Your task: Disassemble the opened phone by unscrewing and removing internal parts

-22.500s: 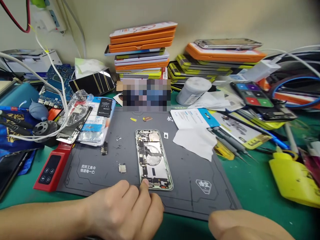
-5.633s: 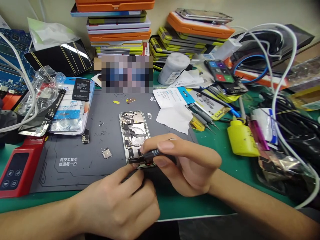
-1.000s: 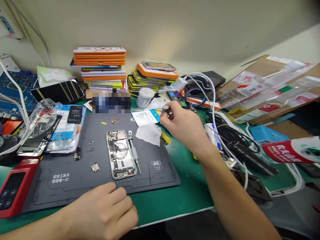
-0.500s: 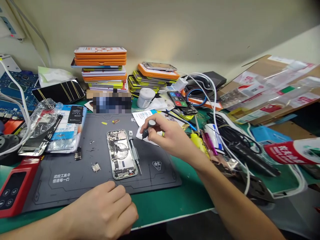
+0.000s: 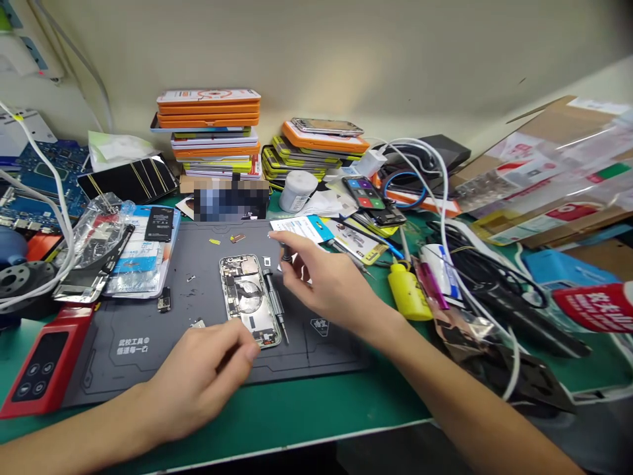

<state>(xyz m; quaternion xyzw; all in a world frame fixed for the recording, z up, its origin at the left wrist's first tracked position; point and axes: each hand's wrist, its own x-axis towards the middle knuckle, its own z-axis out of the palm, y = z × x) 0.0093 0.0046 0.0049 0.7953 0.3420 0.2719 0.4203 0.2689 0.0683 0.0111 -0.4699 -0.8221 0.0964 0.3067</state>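
An opened phone (image 5: 237, 285) lies on the grey mat (image 5: 192, 366) with its inner boards showing. My left hand (image 5: 205, 376) is closed in a loose curl over the phone's lower left corner; its palm side is hidden. Above the mat, right of the phone, my right hand (image 5: 321, 274) pinches a dark screwdriver (image 5: 285, 253), mostly covered by the fingers. A grey screwdriver (image 5: 275, 302) lies along the phone's right side. Near its top right sits a small white-framed piece (image 5: 267, 261). A metal bracket (image 5: 198, 323) is partly behind my left hand.
A small black part (image 5: 164, 300) rests on the mat's left. Stacked boxes (image 5: 210, 119) stand against the wall. To the right are a yellow bottle (image 5: 409, 292), white cables (image 5: 445, 204) and a cardboard box (image 5: 534, 145). A red device (image 5: 47, 363) sits at the left.
My left hand has moved up and now covers the phone's lower corner. My right hand has turned, hiding more of the dark screwdriver. The view has shifted slightly left.
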